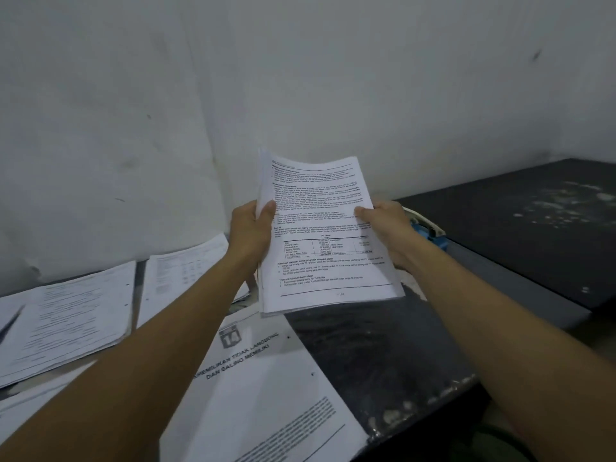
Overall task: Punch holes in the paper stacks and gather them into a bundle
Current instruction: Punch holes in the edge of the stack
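I hold a stack of printed pages (pixel 320 235) upright above the dark table. My left hand (pixel 250 228) grips its left edge, thumb on the front page. My right hand (pixel 386 228) grips the right edge the same way. Behind my right hand a blue and white hole punch (pixel 430 230) sits on the table, mostly hidden. Below the held stack lies a punched stack with a bold title page (pixel 266 388). Two more punched stacks lie at the left: one near the edge (pixel 66 318), one further back (pixel 186 271).
The black table (pixel 383 361) is dusty, with a front corner at the lower right. A second, higher dark tabletop (pixel 520 225) stands to the right. A white wall rises close behind the stacks.
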Tool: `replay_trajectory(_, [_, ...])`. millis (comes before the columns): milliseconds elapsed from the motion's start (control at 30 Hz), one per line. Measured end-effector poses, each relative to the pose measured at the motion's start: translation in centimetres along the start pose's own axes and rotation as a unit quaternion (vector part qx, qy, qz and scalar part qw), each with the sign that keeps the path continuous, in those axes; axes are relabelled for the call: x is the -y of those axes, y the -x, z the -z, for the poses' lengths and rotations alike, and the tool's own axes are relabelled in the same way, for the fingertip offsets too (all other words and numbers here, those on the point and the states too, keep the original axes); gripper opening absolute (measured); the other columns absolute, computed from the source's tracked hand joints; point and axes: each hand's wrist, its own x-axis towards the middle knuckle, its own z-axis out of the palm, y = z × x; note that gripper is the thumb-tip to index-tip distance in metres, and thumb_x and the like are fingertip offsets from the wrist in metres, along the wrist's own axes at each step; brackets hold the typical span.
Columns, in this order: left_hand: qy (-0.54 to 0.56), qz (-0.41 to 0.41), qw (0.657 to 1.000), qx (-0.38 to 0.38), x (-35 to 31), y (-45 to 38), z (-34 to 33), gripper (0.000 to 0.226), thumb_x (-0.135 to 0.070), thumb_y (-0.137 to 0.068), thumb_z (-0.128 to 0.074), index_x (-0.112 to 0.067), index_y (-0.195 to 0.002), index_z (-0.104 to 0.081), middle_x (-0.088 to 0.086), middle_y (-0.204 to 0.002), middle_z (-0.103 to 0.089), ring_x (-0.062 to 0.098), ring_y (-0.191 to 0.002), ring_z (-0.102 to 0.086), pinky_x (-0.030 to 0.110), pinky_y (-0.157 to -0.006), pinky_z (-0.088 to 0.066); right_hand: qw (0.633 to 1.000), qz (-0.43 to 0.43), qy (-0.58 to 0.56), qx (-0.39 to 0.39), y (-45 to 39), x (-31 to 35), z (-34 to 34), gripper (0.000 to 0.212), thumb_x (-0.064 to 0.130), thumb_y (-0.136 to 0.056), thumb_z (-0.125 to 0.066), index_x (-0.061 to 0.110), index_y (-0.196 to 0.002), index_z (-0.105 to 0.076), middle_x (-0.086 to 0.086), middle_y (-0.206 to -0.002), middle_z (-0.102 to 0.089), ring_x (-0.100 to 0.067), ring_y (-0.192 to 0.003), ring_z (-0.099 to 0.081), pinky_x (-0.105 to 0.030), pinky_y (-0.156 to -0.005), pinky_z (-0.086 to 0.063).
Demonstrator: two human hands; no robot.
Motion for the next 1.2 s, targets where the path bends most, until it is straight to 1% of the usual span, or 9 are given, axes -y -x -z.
replay_trajectory(167, [-0.003,0.035,0.999,0.02,1.5,-1.2,-4.2,0.017,-0.035,-0.102,-0.053,-0.027,-0.096,-0.066,-0.01,-0.091,-0.073,0.012,-0.076,-0.072,0.024,-0.058,-0.056,0.994,0.02,0.088,-0.059,-2.9,-1.8,2.9,0.009,0.025,-0.092,-0.065,0.021,-0.087,-0.072,0.009,-0.079,-0.074,-0.009,-0.068,-0.07,-0.022,-0.051,-0.048])
replay_trajectory(333, [0.01,0.08,0.996,0.028,3.7,-2.7,-7.7,0.018,-0.032,-0.103,-0.053,-0.021,-0.099,-0.067,-0.002,-0.096,-0.074,0.017,-0.081,-0.072,0.031,-0.068,-0.059,0.957,0.079,0.235,-0.149,-6.1,-2.3,6.0,0.021,0.012,-0.087,-0.057,-0.004,-0.092,-0.07,-0.018,-0.085,-0.073,-0.031,-0.074,-0.072,-0.051,-0.061,-0.06])
replay_trajectory(433, [0.016,0.114,0.993,0.024,5.2,-3.5,-10.1,0.018,-0.032,-0.102,-0.054,-0.017,-0.105,-0.065,0.004,-0.101,-0.073,0.024,-0.087,-0.072,0.039,-0.08,-0.06,0.915,0.144,0.311,-0.212,-8.2,-2.7,7.9,0.019,0.011,-0.087,-0.053,0.004,-0.08,-0.069,-0.008,-0.072,-0.069,-0.021,-0.066,-0.068,-0.03,-0.048,-0.053])
replay_trajectory(500, [0.009,0.13,0.991,0.013,6.1,-4.0,-11.9,0.016,-0.031,-0.102,-0.054,-0.017,-0.101,-0.063,0.007,-0.102,-0.072,0.025,-0.086,-0.07,0.039,-0.08,-0.059,0.899,0.168,0.337,-0.223,-9.5,-3.2,8.8,0.019,0.013,-0.091,-0.053,0.013,-0.077,-0.066,0.002,-0.074,-0.066,-0.011,-0.066,-0.062,-0.022,-0.051,-0.045])
replay_trajectory(600, [-0.004,0.147,0.989,0.002,7.1,-4.7,-14.3,0.022,-0.026,-0.103,-0.054,-0.009,-0.11,-0.066,0.009,-0.104,-0.07,0.021,-0.081,-0.068,0.032,-0.072,-0.056,0.903,0.171,0.346,-0.191,-11.5,-4.5,9.9,0.017,0.015,-0.095,-0.051,0.014,-0.088,-0.066,-0.002,-0.095,-0.064,-0.012,-0.077,-0.058,-0.023,-0.063,-0.041])
replay_trajectory(700, [-0.021,0.165,0.986,0.0,7.7,-5.0,-16.5,0.029,-0.024,-0.103,-0.053,-0.004,-0.121,-0.064,0.011,-0.109,-0.07,0.026,-0.088,-0.068,0.032,-0.074,-0.055,0.926,0.146,0.327,-0.119,-12.9,-5.6,10.6,0.026,0.023,-0.1,-0.044,0.009,-0.098,-0.066,-0.007,-0.1,-0.068,-0.019,-0.085,-0.062,-0.029,-0.065,-0.044])
replay_trajectory(800, [-0.044,0.177,0.983,-0.007,8.1,-5.2,-18.1,0.032,-0.025,-0.103,-0.052,-0.003,-0.124,-0.063,0.012,-0.115,-0.069,0.026,-0.09,-0.067,0.033,-0.074,-0.054,0.945,0.113,0.306,-0.039,-13.7,-6.3,11.3,0.037,0.03,-0.104,-0.037,0.009,-0.114,-0.065,-0.008,-0.113,-0.067,-0.025,-0.099,-0.06,-0.037,-0.088,-0.047])
replay_trajectory(933, [-0.054,0.21,0.976,-0.008,8.6,-5.5,-19.8,0.035,-0.027,-0.103,-0.052,-0.003,-0.127,-0.061,0.013,-0.117,-0.069,0.03,-0.095,-0.068,0.044,-0.086,-0.058,0.955,0.059,0.29,0.022,-14.8,-7.1,11.8,0.042,0.04,-0.105,-0.033,0.019,-0.123,-0.064,0.003,-0.103,-0.059,-0.003,-0.079,-0.05,-0.025,-0.07,-0.038])
replay_trajectory(1200, [-0.043,0.235,0.971,-0.021,8.3,-5.4,-21.7,0.032,-0.025,-0.101,-0.057,-0.003,-0.124,-0.061,0.013,-0.115,-0.069,0.031,-0.093,-0.069,0.045,-0.084,-0.059,0.943,0.012,0.326,0.064,-15.5,-7.0,12.1,0.046,0.042,-0.106,-0.026,0.014,-0.109,-0.062,0.002,-0.079,-0.05,-0.012,-0.067,-0.042,-0.027,-0.059,-0.032])
